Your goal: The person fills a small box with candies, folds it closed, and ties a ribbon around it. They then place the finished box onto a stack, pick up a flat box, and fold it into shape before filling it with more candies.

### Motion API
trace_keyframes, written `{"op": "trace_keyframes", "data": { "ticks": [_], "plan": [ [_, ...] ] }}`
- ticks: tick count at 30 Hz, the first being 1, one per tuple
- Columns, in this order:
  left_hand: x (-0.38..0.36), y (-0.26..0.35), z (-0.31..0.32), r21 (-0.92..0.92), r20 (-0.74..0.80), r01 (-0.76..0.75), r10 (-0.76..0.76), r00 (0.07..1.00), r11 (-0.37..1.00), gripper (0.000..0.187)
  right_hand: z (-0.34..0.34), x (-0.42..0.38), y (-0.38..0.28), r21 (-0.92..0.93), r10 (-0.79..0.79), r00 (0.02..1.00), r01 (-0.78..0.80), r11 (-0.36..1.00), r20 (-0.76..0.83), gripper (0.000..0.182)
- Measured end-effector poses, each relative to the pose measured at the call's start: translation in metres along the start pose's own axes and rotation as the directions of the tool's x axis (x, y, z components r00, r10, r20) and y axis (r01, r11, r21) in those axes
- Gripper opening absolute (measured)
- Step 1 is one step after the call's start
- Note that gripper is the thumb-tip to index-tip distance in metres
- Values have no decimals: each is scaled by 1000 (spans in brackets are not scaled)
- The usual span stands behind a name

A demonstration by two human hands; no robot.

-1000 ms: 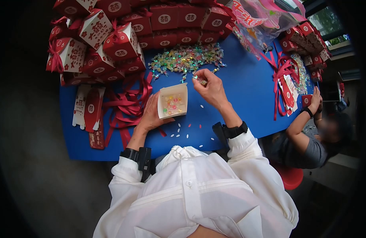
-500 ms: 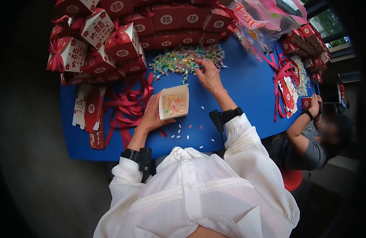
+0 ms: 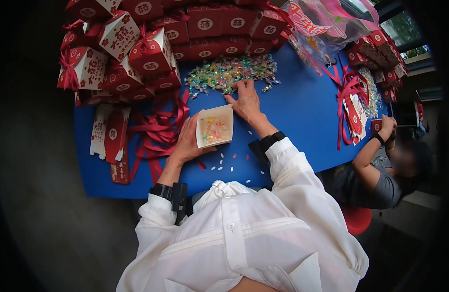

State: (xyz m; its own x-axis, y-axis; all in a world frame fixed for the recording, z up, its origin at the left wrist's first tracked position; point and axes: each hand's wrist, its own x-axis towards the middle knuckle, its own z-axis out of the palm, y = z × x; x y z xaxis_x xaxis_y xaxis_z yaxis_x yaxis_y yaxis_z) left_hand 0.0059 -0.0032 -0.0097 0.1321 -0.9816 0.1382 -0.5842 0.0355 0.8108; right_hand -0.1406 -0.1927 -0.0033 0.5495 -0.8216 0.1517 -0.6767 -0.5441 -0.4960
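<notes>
An open white-lined box [image 3: 200, 127] with several small wrapped candies [image 3: 215, 129] inside is held in my left hand [image 3: 186, 141], its fingers wrapped along the box's left side. My right hand [image 3: 247, 103] is at the near edge of a heap of shiny wrapped candies [image 3: 219, 74], just beyond the box. Its thumb and fingers are apart, fingertips touching or just over the nearest candies. No candy shows in it.
Red and white gift boxes [image 3: 205, 24] are stacked along the back. Loose red ribbons [image 3: 154, 131] and flat box pieces [image 3: 115, 134] lie left. A clear plastic bag [image 3: 317, 29] stands back right. Another person [image 3: 375, 165] sits at the right, hands near a small red box [image 3: 376, 126].
My right hand has moved left and slightly nearer to me, from over the heap's right part to its near edge. My left hand and the box stay almost in place.
</notes>
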Motion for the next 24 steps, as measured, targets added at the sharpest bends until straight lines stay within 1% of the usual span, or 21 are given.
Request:
{"op": "trace_keyframes", "data": {
  "ticks": [2,3,5,8,12,14,17,19,21,23,24],
  "plan": [
    [0,-2,0,24,-2,-7,7,1000,1000,113,1,0,-1,37,18,999,-17,999,-32,37],
    [-1,-2,1,20,-4,-9,10,1000,1000,112,1,-1,-1,37,18,999,-17,999,-32,37],
    [-1,-2,1,15,-5,-14,14,1000,1000,112,-3,-2,-1,49,1,999,2,999,-45,28],
    [0,-2,1,15,-7,-20,20,1000,1000,112,-6,-3,4,93,-15,1000,15,996,-2,24],
    [0,-1,0,9,-4,-16,16,1000,1000,111,-14,-10,9,80,-18,999,15,997,33,19],
    [0,-1,1,7,-1,-14,14,1000,1000,111,-15,-14,14,61,-55,997,51,997,63,18],
    [0,-1,0,-16,4,0,0,1000,1000,110,-21,-16,22,71,-46,995,40,997,90,17],
    [0,-1,0,-46,15,27,-26,1000,999,110,-23,-19,26,90,-73,994,66,994,76,16],
    [0,-2,1,-35,10,19,-18,1000,999,110,-26,-20,30,110,-102,993,95,989,61,15],
    [-1,-1,0,-26,4,14,-13,1000,1000,110,-30,-19,33,230,22,994,-46,972,105,15],
    [-1,-1,0,-27,9,32,-32,999,999,110,-32,-20,34,230,22,994,-46,972,106,15]
  ]
}}
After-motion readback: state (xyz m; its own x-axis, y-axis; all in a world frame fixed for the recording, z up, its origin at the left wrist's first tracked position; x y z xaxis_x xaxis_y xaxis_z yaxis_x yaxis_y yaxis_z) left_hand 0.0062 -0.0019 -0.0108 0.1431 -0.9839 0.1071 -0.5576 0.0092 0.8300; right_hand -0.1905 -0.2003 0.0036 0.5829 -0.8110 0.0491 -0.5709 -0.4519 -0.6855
